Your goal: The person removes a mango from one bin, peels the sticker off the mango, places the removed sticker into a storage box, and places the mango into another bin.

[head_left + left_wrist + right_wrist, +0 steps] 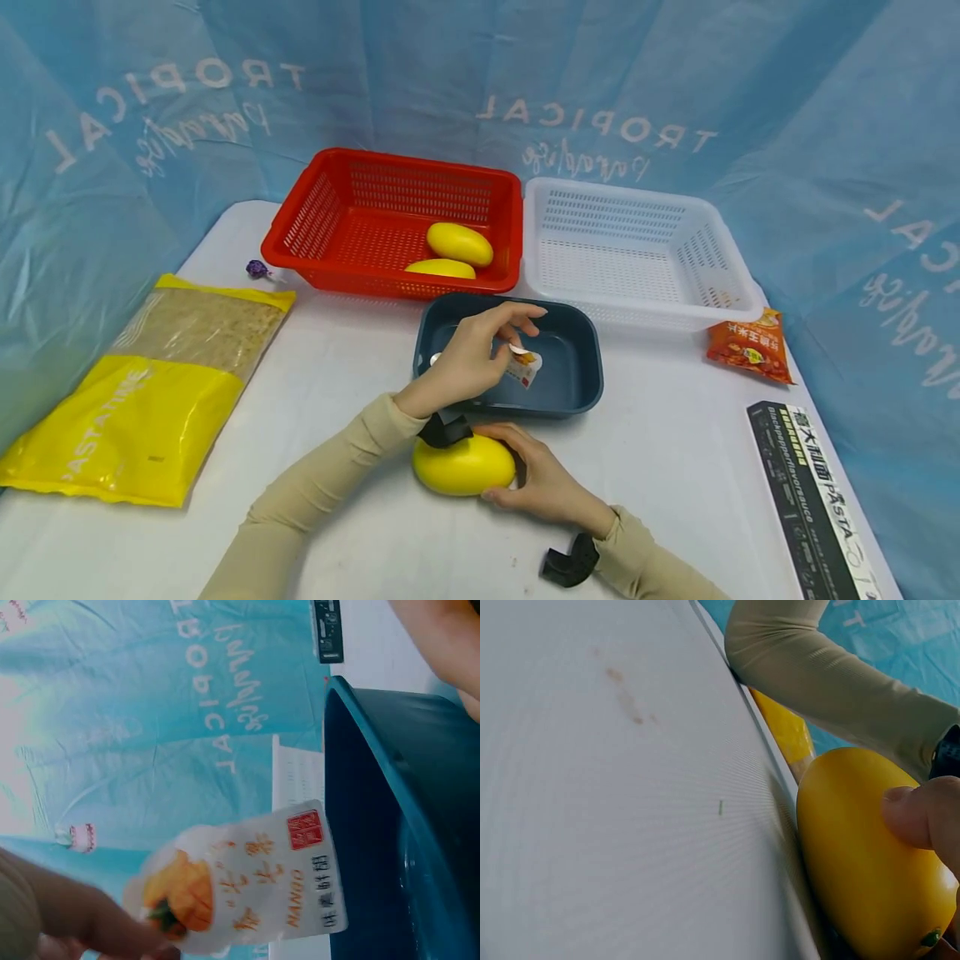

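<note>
In the head view my left hand (467,365) hangs over the dark blue tray (585,358). Its thumb and fingers pinch a small white card with a mango picture (522,367). The left wrist view shows that mango card (259,881) close up, printed with "MANGO" and red and orange characters, beside the tray's wall (375,742). Nearer the front, my right hand (543,479) grips the right end of a smooth yellow oval fruit (465,467) on the table. The thumb presses on this fruit (862,847) in the right wrist view, where a small green spot marks its end.
Behind the tray stands a red basket (367,242) with two more yellow fruits (459,243). A white basket (607,267) adjoins it. An orange snack packet (750,346) and black pasta box (813,508) lie right; a yellow pasta bag (142,400) and purple lollipop (257,269) lie left.
</note>
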Available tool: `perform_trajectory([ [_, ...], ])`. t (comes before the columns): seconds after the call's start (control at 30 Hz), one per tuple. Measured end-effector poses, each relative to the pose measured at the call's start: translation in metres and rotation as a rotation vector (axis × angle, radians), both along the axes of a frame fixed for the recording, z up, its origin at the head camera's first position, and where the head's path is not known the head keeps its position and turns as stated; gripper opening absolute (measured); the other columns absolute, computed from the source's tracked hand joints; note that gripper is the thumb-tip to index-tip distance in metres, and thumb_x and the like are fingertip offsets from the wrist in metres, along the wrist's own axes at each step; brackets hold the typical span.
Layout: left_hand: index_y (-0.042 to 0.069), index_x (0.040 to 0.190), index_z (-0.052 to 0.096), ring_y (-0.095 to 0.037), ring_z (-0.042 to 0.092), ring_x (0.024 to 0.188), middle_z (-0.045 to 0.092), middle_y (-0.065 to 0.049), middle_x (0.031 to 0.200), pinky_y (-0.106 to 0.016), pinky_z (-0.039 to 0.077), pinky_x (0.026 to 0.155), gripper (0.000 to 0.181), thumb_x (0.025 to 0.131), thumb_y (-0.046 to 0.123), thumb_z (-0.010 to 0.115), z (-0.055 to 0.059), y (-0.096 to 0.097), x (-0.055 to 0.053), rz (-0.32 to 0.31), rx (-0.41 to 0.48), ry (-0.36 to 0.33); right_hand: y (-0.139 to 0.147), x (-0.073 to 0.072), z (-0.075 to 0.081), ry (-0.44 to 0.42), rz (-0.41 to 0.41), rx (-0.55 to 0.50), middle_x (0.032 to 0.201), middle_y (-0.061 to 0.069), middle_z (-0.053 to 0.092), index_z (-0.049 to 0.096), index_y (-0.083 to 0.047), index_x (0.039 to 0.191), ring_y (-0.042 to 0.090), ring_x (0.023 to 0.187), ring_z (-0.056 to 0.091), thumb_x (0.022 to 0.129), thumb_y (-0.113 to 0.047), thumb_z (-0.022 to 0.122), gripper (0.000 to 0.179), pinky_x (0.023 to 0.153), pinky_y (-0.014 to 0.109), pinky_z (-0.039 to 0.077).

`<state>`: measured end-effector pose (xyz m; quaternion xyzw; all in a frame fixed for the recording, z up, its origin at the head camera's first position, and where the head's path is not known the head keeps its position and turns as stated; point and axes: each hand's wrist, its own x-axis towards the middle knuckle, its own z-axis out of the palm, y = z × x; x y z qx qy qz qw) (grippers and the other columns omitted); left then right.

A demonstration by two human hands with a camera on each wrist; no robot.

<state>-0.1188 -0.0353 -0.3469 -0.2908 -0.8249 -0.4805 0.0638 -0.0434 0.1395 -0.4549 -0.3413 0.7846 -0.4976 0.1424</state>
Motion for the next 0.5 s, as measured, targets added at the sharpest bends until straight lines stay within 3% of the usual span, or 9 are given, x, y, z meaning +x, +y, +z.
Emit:
perform_trajectory([
  [0.27,0.006,0.129,0.055,-0.018,0.059,0.087,0.068,-0.009,0.102,-0.029,0.054,0.079,0.046,0.085,-0.008,0.061,-0.0027,-0.0019,-0.0007,0.064,-0.051,-0.021,0.0000,-0.0006,-0.0008,-0.022,0.000,0.002,0.139,-0.006,0.051,0.044,-0.028,0.142,0.014,0.125,0.050,0.080,-0.024,0.078,0.070,0.109,0.031,0.040],
  [0.5,0.004,0.125,0.055,-0.018,0.059,0.080,0.065,-0.008,0.090,-0.026,0.053,0.076,0.038,0.088,-0.004,0.063,-0.0063,-0.0026,-0.0026,0.096,-0.035,-0.052,-0.0001,-0.0008,-0.0033,-0.028,0.005,0.002,0.139,-0.006,0.051,0.044,-0.028,0.142,0.015,0.127,0.050,0.081,-0.025,0.078,0.070,0.110,0.031,0.040],
])
